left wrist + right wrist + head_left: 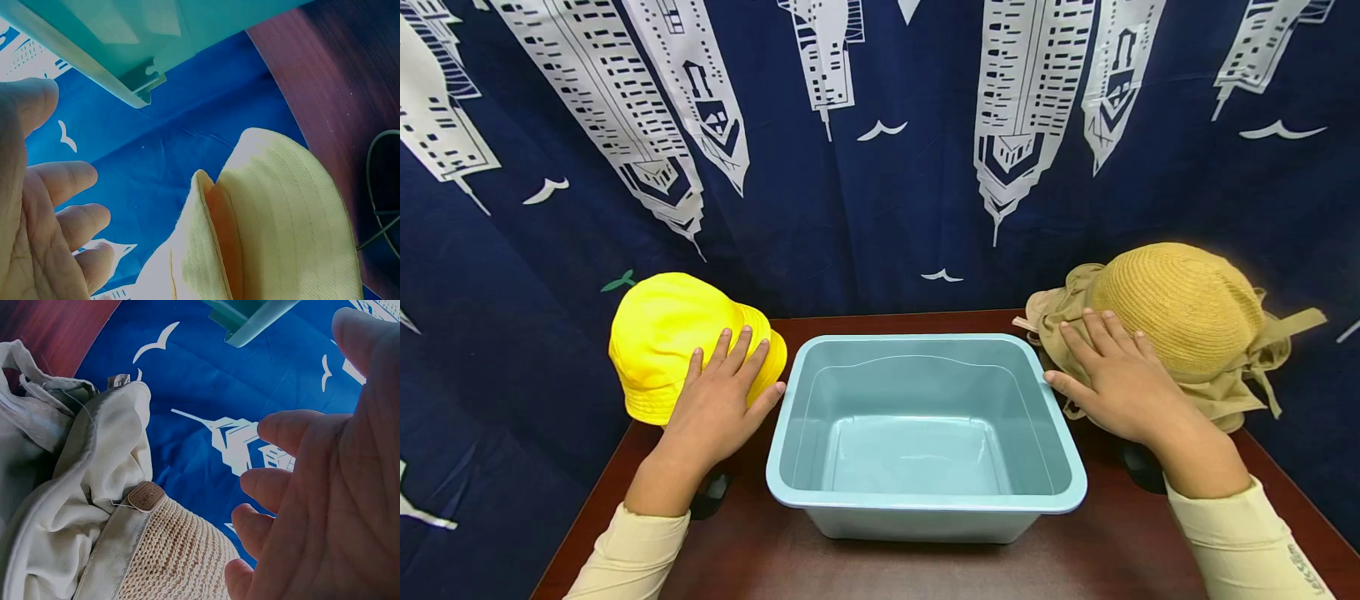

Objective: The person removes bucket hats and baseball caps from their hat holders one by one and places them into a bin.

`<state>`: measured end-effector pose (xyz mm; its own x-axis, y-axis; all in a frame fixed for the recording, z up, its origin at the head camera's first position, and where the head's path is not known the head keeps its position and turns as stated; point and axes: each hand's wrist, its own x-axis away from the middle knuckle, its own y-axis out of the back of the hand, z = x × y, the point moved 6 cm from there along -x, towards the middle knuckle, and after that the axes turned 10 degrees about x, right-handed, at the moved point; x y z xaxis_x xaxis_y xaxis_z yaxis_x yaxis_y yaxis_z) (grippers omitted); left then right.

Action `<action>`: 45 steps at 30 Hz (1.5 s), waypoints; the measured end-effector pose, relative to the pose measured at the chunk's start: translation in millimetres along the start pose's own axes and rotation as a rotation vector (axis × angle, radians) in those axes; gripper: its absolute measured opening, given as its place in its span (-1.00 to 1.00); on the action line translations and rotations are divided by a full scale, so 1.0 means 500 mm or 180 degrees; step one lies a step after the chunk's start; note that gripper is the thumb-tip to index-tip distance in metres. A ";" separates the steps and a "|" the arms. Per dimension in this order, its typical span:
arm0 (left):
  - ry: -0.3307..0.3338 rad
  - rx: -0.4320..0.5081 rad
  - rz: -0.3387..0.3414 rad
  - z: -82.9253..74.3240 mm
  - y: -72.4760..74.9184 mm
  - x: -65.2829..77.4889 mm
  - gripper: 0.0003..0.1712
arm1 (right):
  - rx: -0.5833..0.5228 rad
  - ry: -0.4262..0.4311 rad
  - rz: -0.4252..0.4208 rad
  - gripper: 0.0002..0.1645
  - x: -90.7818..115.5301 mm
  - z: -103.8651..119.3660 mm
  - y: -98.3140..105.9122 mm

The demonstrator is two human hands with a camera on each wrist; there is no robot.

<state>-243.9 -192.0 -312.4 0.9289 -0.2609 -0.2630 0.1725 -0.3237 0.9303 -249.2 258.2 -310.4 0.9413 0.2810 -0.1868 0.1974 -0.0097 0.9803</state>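
Observation:
A bright yellow hat (pixel 673 342) with a brim sits at the left of the table, and its stitched brim (pixel 287 212) shows in the left wrist view. My left hand (pixel 718 408) hovers by it with fingers spread, holding nothing. On the right lies a straw hat (pixel 1180 300) with a tan cloth brim and ties; a small brown label (pixel 146 496) is on its band. My right hand (pixel 1123 383) stays over its near left side, fingers extended, nothing gripped. In both wrist views a gap separates the fingers from the hats. Between the hands stands a light blue plastic basin (pixel 917 454) with nothing inside.
The dark red-brown table (pixel 775 558) meets a navy curtain (pixel 850 208) printed with white buildings and birds. Dark straps or devices (pixel 709 498) are at the wrists. A thin dark cable loop (pixel 370 169) appears at the edge of the left wrist view.

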 end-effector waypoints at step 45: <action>-0.0276 -0.0748 0.0223 0.033 0.137 -0.073 -0.24 | -0.0008 0.0681 -0.0034 0.22 0.072 0.113 0.024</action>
<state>-271.3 -220.0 -243.2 0.9114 -0.3554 -0.2073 0.1895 -0.0845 0.9782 -197.4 214.0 -309.2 0.8596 0.4784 -0.1796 0.2062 -0.0032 0.9785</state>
